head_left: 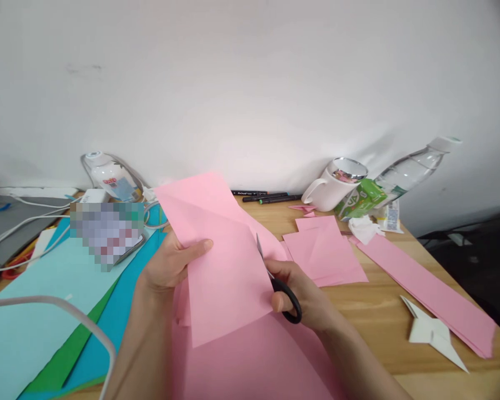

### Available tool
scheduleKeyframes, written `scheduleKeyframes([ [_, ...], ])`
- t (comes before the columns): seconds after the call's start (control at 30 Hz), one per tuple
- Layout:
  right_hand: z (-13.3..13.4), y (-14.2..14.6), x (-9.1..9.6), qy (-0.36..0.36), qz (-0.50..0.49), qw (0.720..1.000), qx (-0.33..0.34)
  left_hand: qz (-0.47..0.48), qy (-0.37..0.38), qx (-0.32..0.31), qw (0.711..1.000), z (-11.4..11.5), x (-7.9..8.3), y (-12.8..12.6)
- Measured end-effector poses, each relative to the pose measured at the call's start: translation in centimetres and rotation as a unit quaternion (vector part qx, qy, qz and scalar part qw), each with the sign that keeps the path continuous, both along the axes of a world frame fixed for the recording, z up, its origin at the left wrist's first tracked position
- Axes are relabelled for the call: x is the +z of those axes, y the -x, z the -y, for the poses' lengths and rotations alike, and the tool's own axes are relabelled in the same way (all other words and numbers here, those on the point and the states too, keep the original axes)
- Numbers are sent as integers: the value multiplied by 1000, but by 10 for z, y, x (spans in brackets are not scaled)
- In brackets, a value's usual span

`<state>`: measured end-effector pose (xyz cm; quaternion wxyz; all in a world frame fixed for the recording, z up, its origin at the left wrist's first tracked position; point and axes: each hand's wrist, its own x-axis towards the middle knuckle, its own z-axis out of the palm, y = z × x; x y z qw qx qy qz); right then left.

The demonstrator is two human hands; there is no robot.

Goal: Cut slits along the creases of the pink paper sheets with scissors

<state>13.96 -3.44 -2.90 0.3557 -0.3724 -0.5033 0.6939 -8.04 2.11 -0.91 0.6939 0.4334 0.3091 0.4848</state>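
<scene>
My left hand (170, 264) pinches a sheet of pink paper (229, 278) near its left edge, thumb on top, fingers behind. The sheet is held raised and shows a crease. My right hand (298, 289) grips a pair of scissors (292, 311) by the black handles. One blade lies over the right part of the sheet, pointing up and away; the other blade is hidden, probably behind the paper. Beneath both hands lies a larger pink sheet (250, 366).
Pink paper pieces (325, 250) and long pink strips (429, 291) lie right, beside a white folded paper star (431, 331). A mug (331, 186), a tilted bottle (414, 169) and pens (270, 197) stand along the wall. Left are blue sheets (54, 283) and a white cable (83, 316).
</scene>
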Motion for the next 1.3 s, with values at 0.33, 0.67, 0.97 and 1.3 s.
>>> scheduleKeyframes([
  [0.33,0,1,0,7,-11,1000,-7,-10,-1,3,1000,0,0,0],
  [0.67,0,3,6,10,-37,999,1,-29,3,-10,1000,3,2,-2],
  [0.97,-2,1,2,17,-50,999,5,-27,4,-15,1000,3,3,-3],
  [1.3,0,1,0,19,-32,999,-8,-33,7,-9,999,4,5,-4],
])
